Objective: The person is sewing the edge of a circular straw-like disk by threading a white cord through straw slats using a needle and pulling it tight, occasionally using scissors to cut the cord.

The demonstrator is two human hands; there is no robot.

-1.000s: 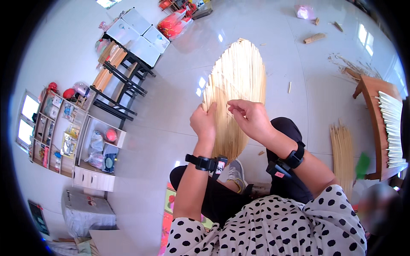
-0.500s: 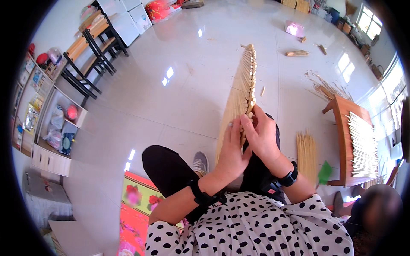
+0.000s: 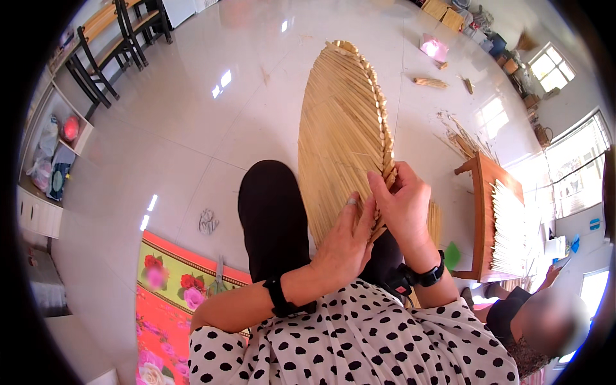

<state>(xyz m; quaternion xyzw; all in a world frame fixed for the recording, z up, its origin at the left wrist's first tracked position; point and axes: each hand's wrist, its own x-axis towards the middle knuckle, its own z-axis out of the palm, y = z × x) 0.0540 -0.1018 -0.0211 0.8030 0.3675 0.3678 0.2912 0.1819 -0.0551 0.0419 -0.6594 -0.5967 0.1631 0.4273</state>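
A long oval mat of pale, straw-coloured stalks (image 3: pixel 333 128) stands tilted in front of me, its face turned toward the left. Along its right side runs a thick braided edge of folded stalk ends. My left hand (image 3: pixel 343 240), with a ring on one finger, grips the lower part near that edge, its fingers lying over the face. Just above it, my right hand (image 3: pixel 407 202) pinches the braided edge between thumb and fingers. What lies under the right fingertips is hidden.
A wooden table (image 3: pixel 482 212) at right carries a row of pale stalks (image 3: pixel 507 228). Another person (image 3: pixel 526 314) sits beyond it. More stalks (image 3: pixel 462 138) and a small bundle (image 3: pixel 430 83) lie on the floor. A flowered mat (image 3: pixel 167 308) is at left, with a chair (image 3: pixel 106 54) farther off.
The stalk mat has turned from nearly edge-on to show its broad face. Both hands keep hold of its edge and have shifted slightly lower. My view has swung toward the right.
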